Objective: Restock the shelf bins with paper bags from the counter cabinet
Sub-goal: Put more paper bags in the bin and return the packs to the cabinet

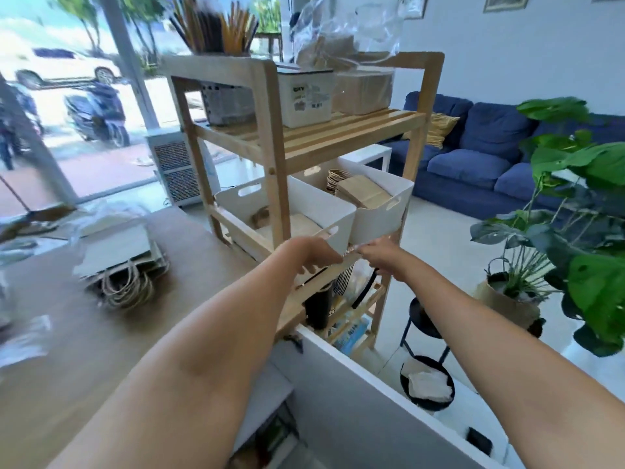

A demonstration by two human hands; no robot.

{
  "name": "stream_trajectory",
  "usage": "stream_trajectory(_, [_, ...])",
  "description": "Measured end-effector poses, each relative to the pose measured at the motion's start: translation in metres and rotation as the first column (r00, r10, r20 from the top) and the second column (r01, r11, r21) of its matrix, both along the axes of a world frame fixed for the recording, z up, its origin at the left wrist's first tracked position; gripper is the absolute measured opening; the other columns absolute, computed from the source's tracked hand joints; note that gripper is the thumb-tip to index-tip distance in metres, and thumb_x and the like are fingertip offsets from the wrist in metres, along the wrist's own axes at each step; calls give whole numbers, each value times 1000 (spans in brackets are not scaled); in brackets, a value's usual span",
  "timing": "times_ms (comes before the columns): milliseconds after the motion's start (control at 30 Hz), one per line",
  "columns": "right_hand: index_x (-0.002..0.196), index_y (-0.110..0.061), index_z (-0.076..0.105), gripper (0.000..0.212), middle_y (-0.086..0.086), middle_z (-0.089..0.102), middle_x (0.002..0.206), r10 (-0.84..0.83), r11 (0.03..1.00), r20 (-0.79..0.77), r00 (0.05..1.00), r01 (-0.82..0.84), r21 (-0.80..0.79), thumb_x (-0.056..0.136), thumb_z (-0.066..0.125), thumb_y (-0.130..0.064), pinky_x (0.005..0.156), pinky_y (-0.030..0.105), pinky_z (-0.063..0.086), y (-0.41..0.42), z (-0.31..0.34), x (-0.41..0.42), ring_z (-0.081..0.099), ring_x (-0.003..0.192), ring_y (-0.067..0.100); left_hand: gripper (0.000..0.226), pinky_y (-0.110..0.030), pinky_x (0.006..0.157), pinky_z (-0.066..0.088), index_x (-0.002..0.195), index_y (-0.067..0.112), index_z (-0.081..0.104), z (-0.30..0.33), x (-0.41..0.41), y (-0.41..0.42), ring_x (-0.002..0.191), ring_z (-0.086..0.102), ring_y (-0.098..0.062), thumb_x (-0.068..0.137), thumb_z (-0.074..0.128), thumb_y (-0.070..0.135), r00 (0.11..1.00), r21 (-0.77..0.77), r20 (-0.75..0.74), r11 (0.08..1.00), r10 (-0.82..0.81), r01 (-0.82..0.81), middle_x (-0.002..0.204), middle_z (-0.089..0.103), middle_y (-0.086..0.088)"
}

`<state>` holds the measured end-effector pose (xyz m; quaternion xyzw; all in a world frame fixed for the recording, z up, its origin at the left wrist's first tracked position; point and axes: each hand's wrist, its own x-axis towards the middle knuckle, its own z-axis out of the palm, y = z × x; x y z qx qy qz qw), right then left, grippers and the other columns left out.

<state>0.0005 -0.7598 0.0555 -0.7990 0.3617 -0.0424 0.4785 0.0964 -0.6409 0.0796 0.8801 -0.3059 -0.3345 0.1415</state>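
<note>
Two bare forearms reaching from bottom of frame to centre. Left hand (313,257) curled closed at front lower edge of left bin (287,211); whether gripping bin or shelf rail, cannot tell. Right hand (380,257) closed, pinching a thin striped strip (350,253) between the two hands.

One wooden shelf unit (274,137), pale slatted bamboo, centre frame. Middle tier: two white plastic bins, rectangular, rounded corners, slot handles. Left bin with a small flat stack of pale paper inside. Right bin (378,204) holding brown paper bags (363,192) and a bundle of twine handles.

Top tier: three containers — one grey mesh basket (226,103) with pencils, one white box (306,96), one clear crinkled plastic wrap (351,32) over brown paper.

One stack of pale paper bags (121,252) with twisted rope handles, flat on brown counter (84,333), left of frame, well apart from bins.

One white cabinet door (372,401), bottom centre. One blue sofa (473,154), upper right. One leafy plant (575,184), right edge. One black side table (426,333) below it.
</note>
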Motion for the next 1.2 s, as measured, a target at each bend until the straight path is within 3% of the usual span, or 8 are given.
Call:
stream_trajectory(167, [126,-7,57,38,15,57,123,140,990,-50,989,-138,38,96,48,-30,92,39,47,45,-9,6,55,113,28,58,-41,102,45,144,9,38,-1,-5,66,125,53,-29,98,49,42,991,28,-38,991,131,-130,143,48,-11])
stream_trajectory(333, [123,-9,57,35,9,58,115,308,950,-58,950,-304,66,97,47,-31,98,41,46,103,-18,29,54,102,23,51,-41,101,48,135,7,47,-11,0,146,119,57,-27,97,51,40,954,37,-19,954,299,-298,137,53,-12])
stream_trajectory(600, [122,-12,54,31,6,58,110,568,816,-6,823,-562,132,98,46,-31,92,38,46,238,-11,94,54,101,23,43,-34,82,52,121,5,58,-1,23,307,104,66,-26,95,53,39,805,-82,115,813,582,-576,112,64,-11])
stream_trajectory(733, [91,-16,57,16,6,58,92,648,736,28,761,-636,232,97,49,-29,72,29,47,317,-14,125,53,80,19,43,-32,81,49,112,1,66,11,30,385,101,63,-28,94,53,38,718,-141,299,773,629,-618,109,67,-15])
stream_trajectory(833, [78,-16,53,19,4,53,77,633,732,25,774,-608,308,96,50,-23,62,25,43,367,-19,144,51,64,15,35,-30,85,48,107,5,71,17,37,432,104,63,-27,89,61,34,664,-197,383,759,642,-620,113,69,-13])
stream_trajectory(933, [101,-9,55,12,9,52,78,559,765,8,829,-519,382,96,51,-19,72,30,49,412,-30,164,57,71,20,36,-27,87,47,113,9,69,20,47,474,108,61,-25,86,68,32,663,-180,439,783,606,-596,117,67,-10])
stream_trajectory(1067, [141,-4,37,49,25,51,131,402,754,-61,914,-292,588,97,50,-21,95,36,47,452,-42,186,54,121,35,49,-28,94,45,118,10,65,19,68,516,115,57,-25,80,74,40,674,-177,488,819,554,-545,123,62,-10])
stream_trajectory(1200, [145,-3,31,50,21,36,148,164,619,-74,984,-44,784,98,47,-13,93,36,50,470,-55,200,55,123,32,59,-27,98,41,121,15,64,13,85,535,119,53,-23,72,81,43,735,-147,489,875,470,-461,128,58,-8])
